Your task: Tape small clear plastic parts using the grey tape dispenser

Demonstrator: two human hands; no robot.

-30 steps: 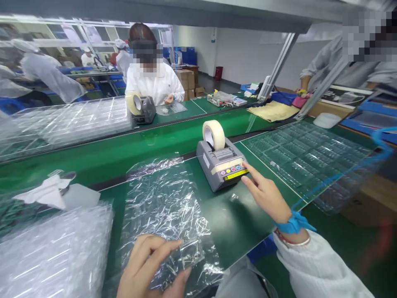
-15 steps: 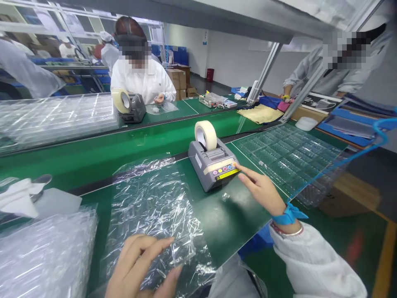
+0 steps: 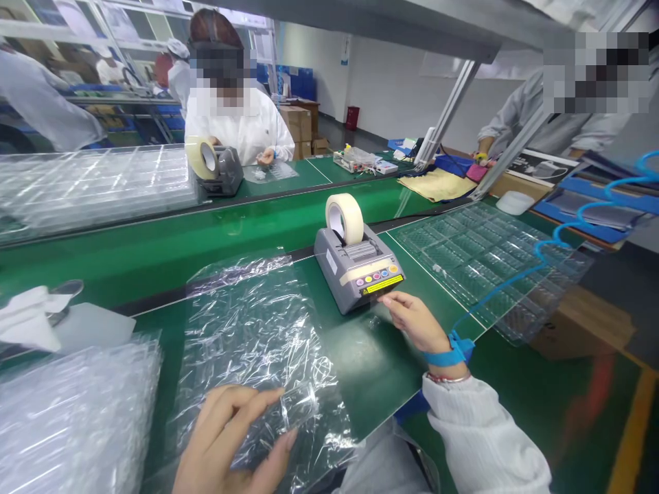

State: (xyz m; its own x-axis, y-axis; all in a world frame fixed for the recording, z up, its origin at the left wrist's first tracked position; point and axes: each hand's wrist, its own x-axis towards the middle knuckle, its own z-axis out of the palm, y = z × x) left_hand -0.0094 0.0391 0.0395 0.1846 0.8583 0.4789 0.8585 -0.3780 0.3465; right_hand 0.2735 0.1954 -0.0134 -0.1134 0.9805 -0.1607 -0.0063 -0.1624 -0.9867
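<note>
A grey tape dispenser [image 3: 337, 281] with coloured buttons stands on the green bench, a cream roll of tape [image 3: 351, 221] upright on top. My right hand [image 3: 416, 321] is at its front lower edge, thumb and forefinger pinched together. Whatever sits between those fingertips is too small to make out. My left hand [image 3: 226, 439] holds a small clear plastic piece [image 3: 299, 406] between thumb and fingers, above a crinkled clear plastic sheet [image 3: 247, 343]. A blue wrist strap [image 3: 449, 353] circles my right wrist.
Stacked clear trays [image 3: 77, 418] lie at the lower left beside white papers [image 3: 31, 319]. Another clear compartment tray [image 3: 478, 254] is at right, near a coiled blue cord [image 3: 561, 233]. Across the green divider, a co-worker [image 3: 231, 123] sits by a second dispenser [image 3: 226, 171].
My right hand has moved off the dispenser's buttons, down and left to its front edge, and its fingers have closed into a pinch. My left hand keeps the clear piece nearly in place.
</note>
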